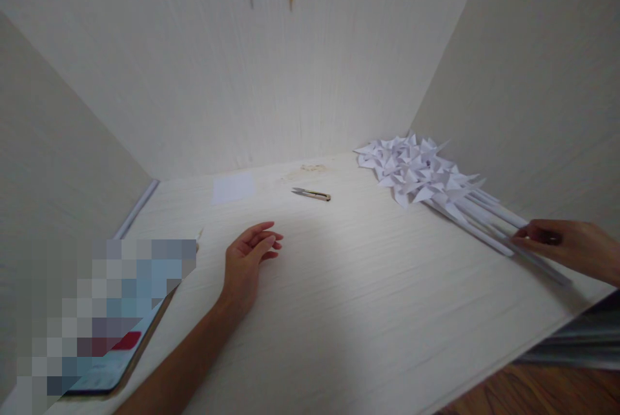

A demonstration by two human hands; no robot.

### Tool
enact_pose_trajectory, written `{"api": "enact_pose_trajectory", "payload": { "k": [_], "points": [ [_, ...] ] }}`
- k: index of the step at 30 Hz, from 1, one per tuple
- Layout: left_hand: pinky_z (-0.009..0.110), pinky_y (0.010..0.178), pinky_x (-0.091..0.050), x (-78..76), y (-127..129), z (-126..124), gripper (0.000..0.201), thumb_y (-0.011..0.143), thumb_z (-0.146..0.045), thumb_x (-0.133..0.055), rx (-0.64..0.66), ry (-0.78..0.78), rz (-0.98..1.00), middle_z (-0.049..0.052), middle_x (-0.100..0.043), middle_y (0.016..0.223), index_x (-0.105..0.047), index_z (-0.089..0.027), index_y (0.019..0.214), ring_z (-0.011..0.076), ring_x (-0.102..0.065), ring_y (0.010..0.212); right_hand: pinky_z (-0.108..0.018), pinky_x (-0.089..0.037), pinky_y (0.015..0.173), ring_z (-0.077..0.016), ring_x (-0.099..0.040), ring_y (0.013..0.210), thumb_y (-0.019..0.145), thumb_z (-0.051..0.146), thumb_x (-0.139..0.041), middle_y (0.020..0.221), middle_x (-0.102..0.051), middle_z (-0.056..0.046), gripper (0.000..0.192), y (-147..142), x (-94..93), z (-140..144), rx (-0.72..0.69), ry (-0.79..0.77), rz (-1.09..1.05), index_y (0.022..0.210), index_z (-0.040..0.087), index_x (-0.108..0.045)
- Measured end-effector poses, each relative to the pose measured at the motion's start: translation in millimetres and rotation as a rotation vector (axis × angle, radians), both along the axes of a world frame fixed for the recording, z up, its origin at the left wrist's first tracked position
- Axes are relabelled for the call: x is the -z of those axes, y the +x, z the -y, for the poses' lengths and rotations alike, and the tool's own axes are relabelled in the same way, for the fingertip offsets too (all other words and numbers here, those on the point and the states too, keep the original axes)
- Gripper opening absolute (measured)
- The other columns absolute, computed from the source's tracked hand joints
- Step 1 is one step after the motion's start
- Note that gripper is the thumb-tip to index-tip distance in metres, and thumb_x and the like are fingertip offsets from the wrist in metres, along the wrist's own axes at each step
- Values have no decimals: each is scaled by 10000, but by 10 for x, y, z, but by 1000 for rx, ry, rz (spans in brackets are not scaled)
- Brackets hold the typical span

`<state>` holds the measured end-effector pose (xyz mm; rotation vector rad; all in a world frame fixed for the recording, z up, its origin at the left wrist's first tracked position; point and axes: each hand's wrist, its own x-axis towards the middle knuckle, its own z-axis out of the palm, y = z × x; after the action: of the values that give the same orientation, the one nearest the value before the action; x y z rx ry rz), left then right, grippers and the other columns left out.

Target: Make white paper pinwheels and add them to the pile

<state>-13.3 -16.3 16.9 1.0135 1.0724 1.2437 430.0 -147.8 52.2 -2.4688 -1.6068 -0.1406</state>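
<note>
At far right, right hand (557, 241) grips sticks (489, 224)

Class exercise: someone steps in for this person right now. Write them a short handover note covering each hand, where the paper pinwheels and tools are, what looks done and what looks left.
Left hand: open, empty, resting palm-side on the table.
Right hand: fingers on the white stick ends of the paper pinwheels; whether it grips one cannot be told.
Things: the pinwheels lie heaped at the right wall, sticks pointing toward the right hand. Small snips lie mid-table, untouched. A white paper sheet lies flat further left. A tablet sits at the near left edge.
Done: many pinwheels folded and on sticks.
Left: one sheet unfolded.
</note>
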Motion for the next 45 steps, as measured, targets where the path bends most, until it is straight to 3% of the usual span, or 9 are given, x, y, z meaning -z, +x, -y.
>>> {"api": "enact_pose_trajectory", "payload": {
  "k": [6, 10, 15, 19, 22, 24, 29, 36, 45],
  "points": [
    [195, 499, -424, 13, 4, -6, 281, 580, -231, -647, 12, 17, -27, 4, -638, 661, -613, -140, 844, 86, -534, 557, -324, -429, 514, -211, -574, 512, 434, 875, -265, 609, -633, -107, 754, -334, -202, -125, 6, -37, -178, 609, 207, -567],
    [202, 474, -428, 29, 24, 15, 254, 592, -201, -612, 49, 42, -82, 12, -634, 658, -609, -140, 839, 91, -537, 534, -326, -435, 513, -216, -578, 532, 613, 785, -279, 612, -630, -111, 625, -821, -151, -319, -321, 9, -189, 637, 226, -559],
    [224, 467, -459, -7, -10, -142, 187, 589, -141, -563, 122, 15, -237, 52, -645, 748, -616, -142, 767, 117, -576, 570, -287, -417, 528, -179, -570, 565, 842, 396, -343, 650, -619, -67, 296, -1621, -2, -749, -729, 3, -190, 719, 217, -544],
    [269, 533, -489, -120, -249, -577, 104, 630, -165, -559, 160, 306, -643, 66, -643, 743, -622, -152, 712, 157, -593, 646, -243, -366, 496, -142, -526, 528, 849, 277, -370, 625, -589, -37, 228, -2273, 56, -1191, -982, 8, -176, 712, 187, -528],
    [303, 685, -488, -181, -493, -951, 214, 721, -200, -501, 126, 543, -1131, 115, -635, 915, -610, -127, 891, 184, -593, 810, -227, -356, 507, -125, -510, 528, 831, 230, -422, 618, -578, -30, 174, -2645, 110, -1465, -1040, 81, -213, 704, 170, -526],
    [316, 799, -447, -191, -614, -1139, 305, 796, -240, -428, 241, 653, -1520, 154, -576, 1081, -539, -99, 1043, 196, -555, 955, -224, -354, 515, -118, -502, 526, 827, 212, -438, 624, -579, -27, 160, -2810, 152, -1584, -1055, 109, -248, 702, 164, -526],
    [341, 774, -430, -159, -682, -1321, 228, 814, -183, -400, 392, 648, -1730, 167, -606, 980, -550, -95, 961, 226, -574, 898, -230, -362, 537, -126, -516, 568, 820, 189, -453, 665, -590, -37, 137, -2946, 235, -1674, -1127, 92, -287, 707, 158, -524],
    [342, 722, -418, -164, -591, -1323, 303, 783, -18, -277, 418, 625, -1889, 194, -611, 921, -539, -78, 921, 239, -576, 859, -204, -348, 501, -99, -479, 531, 816, 187, -456, 641, -563, -17, 129, -2850, 280, -1612, -1149, 87, -386, 703, 163, -514],
    [291, 702, -408, -267, -626, -1464, 225, 821, -183, -373, 437, 576, -1946, 135, -639, 870, -546, -127, 953, 202, -590, 822, -198, -350, 495, -90, -474, 525, 807, 177, -462, 644, -557, -10, 123, -2732, 219, -1455, -1150, 26, -405, 696, 166, -513]
  ]
}}
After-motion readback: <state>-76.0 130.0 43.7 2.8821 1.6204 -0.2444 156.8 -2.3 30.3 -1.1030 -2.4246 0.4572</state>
